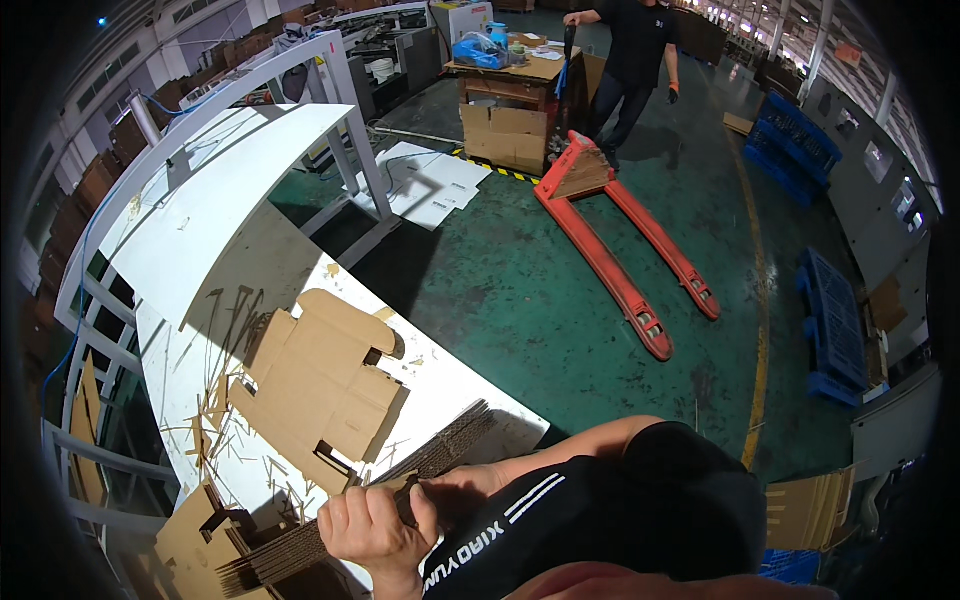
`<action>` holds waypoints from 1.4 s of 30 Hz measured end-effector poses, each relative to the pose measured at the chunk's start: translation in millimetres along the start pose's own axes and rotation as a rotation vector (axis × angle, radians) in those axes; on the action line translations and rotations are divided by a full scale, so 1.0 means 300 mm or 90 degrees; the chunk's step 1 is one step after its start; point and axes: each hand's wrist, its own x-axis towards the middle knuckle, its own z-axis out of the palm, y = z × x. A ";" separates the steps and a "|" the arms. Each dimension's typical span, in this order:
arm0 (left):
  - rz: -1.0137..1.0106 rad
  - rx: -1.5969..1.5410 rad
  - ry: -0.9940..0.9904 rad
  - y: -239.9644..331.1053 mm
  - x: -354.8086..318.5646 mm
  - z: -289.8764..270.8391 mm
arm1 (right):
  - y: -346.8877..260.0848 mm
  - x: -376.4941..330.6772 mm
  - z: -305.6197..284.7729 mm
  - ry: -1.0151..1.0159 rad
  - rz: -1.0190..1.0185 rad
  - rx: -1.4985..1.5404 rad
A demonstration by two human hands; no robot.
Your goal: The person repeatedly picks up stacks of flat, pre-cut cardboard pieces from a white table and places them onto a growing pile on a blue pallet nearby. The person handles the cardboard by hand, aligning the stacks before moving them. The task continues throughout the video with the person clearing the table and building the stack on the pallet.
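Observation:
A thick stack of brown corrugated cardboard blanks stands on edge along the near side of a white table, close against my body. My left hand is closed over its upper edge, fingers curled. Just to the right, my right hand grips the same stack, its fingers partly hidden. Beyond the stack, flat cut cardboard blanks with slots and rounded flaps lie on the table. Another cardboard piece with a cut-out sits at the near left.
Cardboard scraps litter the tabletop. A white raised panel covers the far left. On the green floor is a red pallet jack, a person at its handle. Blue pallets stand at the right; a cluttered workbench stands beyond.

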 end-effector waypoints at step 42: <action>-0.011 -0.004 -0.024 0.021 0.005 -0.010 | -0.012 -0.034 0.045 -0.035 0.013 0.033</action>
